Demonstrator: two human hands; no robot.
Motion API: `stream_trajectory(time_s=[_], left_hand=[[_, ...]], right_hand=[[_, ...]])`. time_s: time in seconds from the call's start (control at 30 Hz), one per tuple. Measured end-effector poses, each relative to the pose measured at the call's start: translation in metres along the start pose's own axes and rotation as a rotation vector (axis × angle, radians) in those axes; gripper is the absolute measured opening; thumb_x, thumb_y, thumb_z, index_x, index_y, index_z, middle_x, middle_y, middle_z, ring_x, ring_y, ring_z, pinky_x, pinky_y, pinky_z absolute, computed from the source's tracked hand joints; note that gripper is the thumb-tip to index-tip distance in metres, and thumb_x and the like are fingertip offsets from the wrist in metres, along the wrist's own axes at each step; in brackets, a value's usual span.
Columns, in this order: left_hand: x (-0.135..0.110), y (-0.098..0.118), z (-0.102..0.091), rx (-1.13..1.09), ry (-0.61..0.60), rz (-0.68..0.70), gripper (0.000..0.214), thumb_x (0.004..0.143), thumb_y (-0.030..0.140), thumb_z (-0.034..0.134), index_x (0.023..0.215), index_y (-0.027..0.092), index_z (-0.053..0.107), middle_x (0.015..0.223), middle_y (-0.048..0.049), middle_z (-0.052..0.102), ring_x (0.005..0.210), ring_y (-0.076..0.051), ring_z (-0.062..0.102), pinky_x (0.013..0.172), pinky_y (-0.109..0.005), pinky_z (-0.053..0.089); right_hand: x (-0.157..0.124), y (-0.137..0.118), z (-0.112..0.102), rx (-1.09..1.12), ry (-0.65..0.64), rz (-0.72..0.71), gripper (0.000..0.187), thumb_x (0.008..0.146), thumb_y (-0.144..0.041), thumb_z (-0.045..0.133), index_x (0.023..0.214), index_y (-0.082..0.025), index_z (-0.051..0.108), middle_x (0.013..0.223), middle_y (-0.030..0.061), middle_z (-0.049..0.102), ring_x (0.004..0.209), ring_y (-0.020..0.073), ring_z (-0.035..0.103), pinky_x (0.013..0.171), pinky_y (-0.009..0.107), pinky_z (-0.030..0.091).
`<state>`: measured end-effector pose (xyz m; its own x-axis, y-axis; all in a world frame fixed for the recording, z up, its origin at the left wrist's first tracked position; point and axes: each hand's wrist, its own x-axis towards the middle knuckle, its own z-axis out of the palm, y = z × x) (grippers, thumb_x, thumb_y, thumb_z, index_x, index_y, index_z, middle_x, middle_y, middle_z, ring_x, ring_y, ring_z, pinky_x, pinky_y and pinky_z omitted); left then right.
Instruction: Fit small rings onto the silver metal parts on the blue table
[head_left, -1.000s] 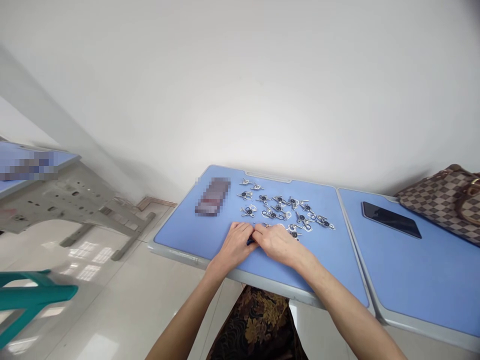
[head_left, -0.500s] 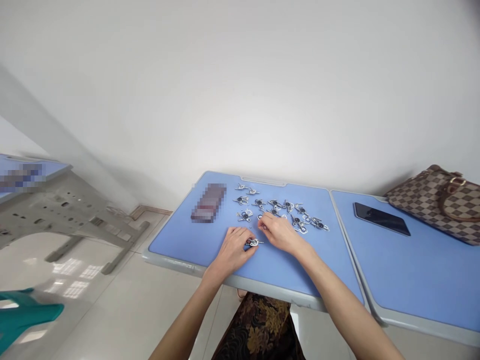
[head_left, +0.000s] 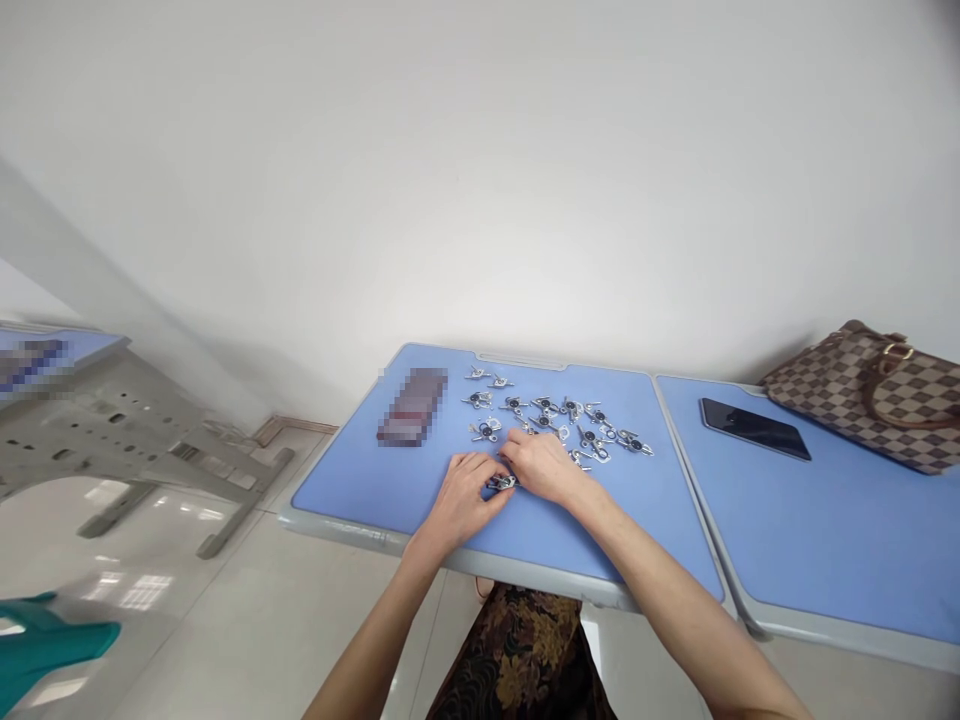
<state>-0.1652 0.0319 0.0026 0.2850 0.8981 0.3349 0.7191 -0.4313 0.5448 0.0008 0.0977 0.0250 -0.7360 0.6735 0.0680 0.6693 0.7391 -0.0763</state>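
Note:
Near the front of the blue desk, my left hand is closed on a small silver metal part with a plate and a thin rod, pinned between thumb and fingers against the desktop. My right hand is just to its right and above, fingers pinched together close to that part; whatever they hold is hidden. Beyond my hands lie several similar metal assemblies with round black pieces. Two silver parts without visible black pieces lie at the back.
A blurred-out dark red object lies on the left of the desk. On the adjoining desk to the right are a phone and a checkered handbag. A teal stool stands on the floor at left. The wall rises behind.
My right hand has moved left and slightly down, from beside the scattered parts to the metal part in my left hand. My left hand stays put. The view has shifted slightly.

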Motion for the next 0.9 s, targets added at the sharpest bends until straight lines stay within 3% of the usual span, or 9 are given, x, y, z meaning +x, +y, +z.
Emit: stream_trajectory(time_s=[0.23, 0.53, 0.77, 0.9], left_hand=[[-0.001, -0.004, -0.001, -0.149, -0.006, -0.095, 0.01, 0.085, 0.029, 0.064, 0.092, 0.022, 0.063, 0.087, 0.0006, 0.065, 0.083, -0.016, 0.06, 0.087, -0.036, 0.039], [-0.001, -0.005, -0.003, -0.288, -0.014, -0.115, 0.013, 0.085, 0.032, 0.063, 0.094, 0.022, 0.065, 0.093, -0.0018, 0.065, 0.088, -0.017, 0.059, 0.085, -0.033, 0.046], [-0.004, -0.02, -0.011, -0.485, 0.149, -0.289, 0.022, 0.084, 0.04, 0.063, 0.092, 0.02, 0.066, 0.086, -0.0027, 0.067, 0.081, -0.017, 0.062, 0.078, -0.031, 0.052], [0.004, -0.032, -0.015, -0.37, 0.307, -0.292, 0.023, 0.083, 0.037, 0.064, 0.097, 0.019, 0.067, 0.088, -0.0032, 0.067, 0.082, -0.017, 0.062, 0.08, -0.032, 0.052]], right_hand=[[-0.011, 0.008, -0.006, 0.126, 0.169, 0.086, 0.024, 0.098, -0.023, 0.044, 0.103, -0.02, 0.068, 0.097, 0.0041, 0.065, 0.075, 0.0139, 0.059, 0.059, 0.026, 0.031], [-0.025, 0.011, -0.013, 0.184, 0.227, 0.065, 0.02, 0.095, -0.017, 0.05, 0.1, -0.019, 0.069, 0.095, 0.0045, 0.066, 0.075, 0.0137, 0.059, 0.059, 0.026, 0.032], [-0.034, 0.018, -0.019, 0.187, 0.196, 0.081, 0.017, 0.095, -0.023, 0.052, 0.096, -0.019, 0.069, 0.091, 0.0034, 0.067, 0.072, 0.0133, 0.059, 0.058, 0.026, 0.029], [-0.037, 0.013, -0.024, 0.171, 0.081, 0.014, 0.015, 0.094, -0.027, 0.055, 0.094, -0.019, 0.068, 0.09, 0.0027, 0.067, 0.071, 0.0136, 0.059, 0.059, 0.027, 0.029]])
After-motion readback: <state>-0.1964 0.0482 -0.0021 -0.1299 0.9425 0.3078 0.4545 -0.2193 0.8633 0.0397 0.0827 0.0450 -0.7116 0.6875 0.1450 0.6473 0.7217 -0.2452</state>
